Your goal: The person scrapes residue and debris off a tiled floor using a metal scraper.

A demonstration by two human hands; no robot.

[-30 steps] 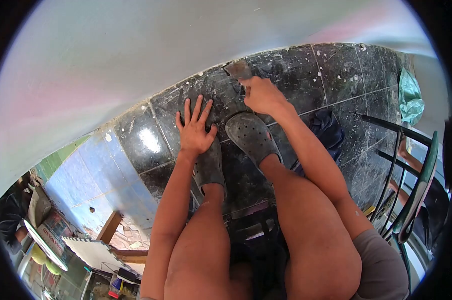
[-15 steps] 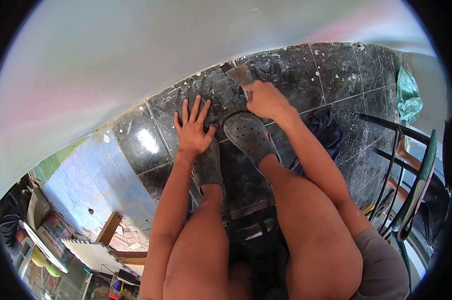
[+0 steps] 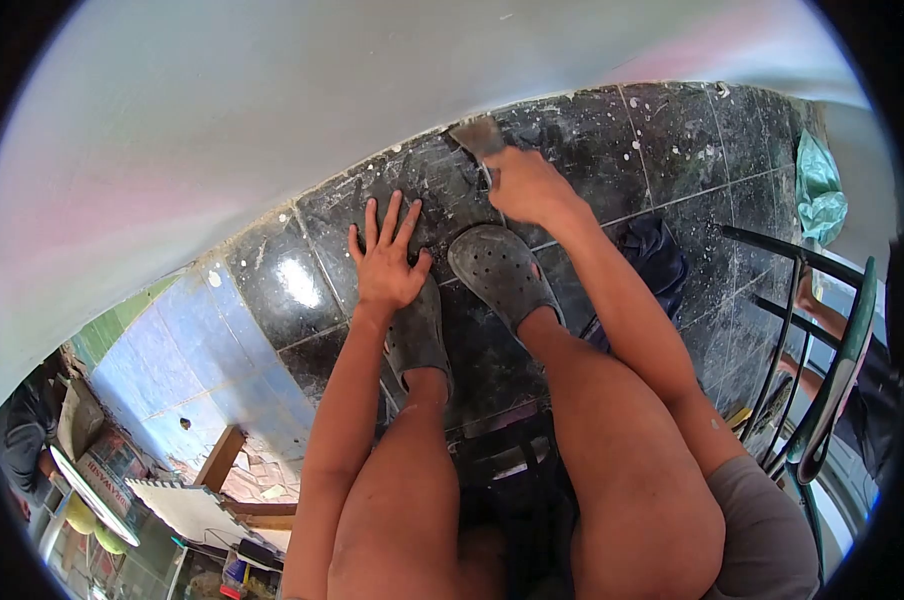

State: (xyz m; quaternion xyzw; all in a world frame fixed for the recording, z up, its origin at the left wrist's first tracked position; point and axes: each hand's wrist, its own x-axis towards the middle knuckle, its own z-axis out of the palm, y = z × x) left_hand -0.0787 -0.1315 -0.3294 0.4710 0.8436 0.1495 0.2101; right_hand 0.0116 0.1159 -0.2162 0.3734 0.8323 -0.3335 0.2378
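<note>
My right hand point(image 3: 534, 187) is closed around a putty knife point(image 3: 479, 138) with a wide, worn metal blade. The blade lies against the black tiled floor point(image 3: 582, 140) near the foot of the wall; its handle is hidden in my fingers. With fingers spread, my left hand point(image 3: 387, 262) rests on the floor just beyond the toe of my left clog point(image 3: 418, 335). The right grey clog point(image 3: 500, 262) stands between my two hands. White paint specks and scuffs mark the tiles.
The pale wall point(image 3: 272, 110) curves across the far side. A dark cloth point(image 3: 654, 255) lies right of my forearm. Farther right are a green plastic bag point(image 3: 820, 190) and a metal-framed chair point(image 3: 842, 370), with another person beyond. Blue tiles point(image 3: 187, 345) and wooden pieces point(image 3: 219, 457) lie to the left.
My right hand and the putty knife have shifted slightly up and left, toward the wall. My left hand stays where it was.
</note>
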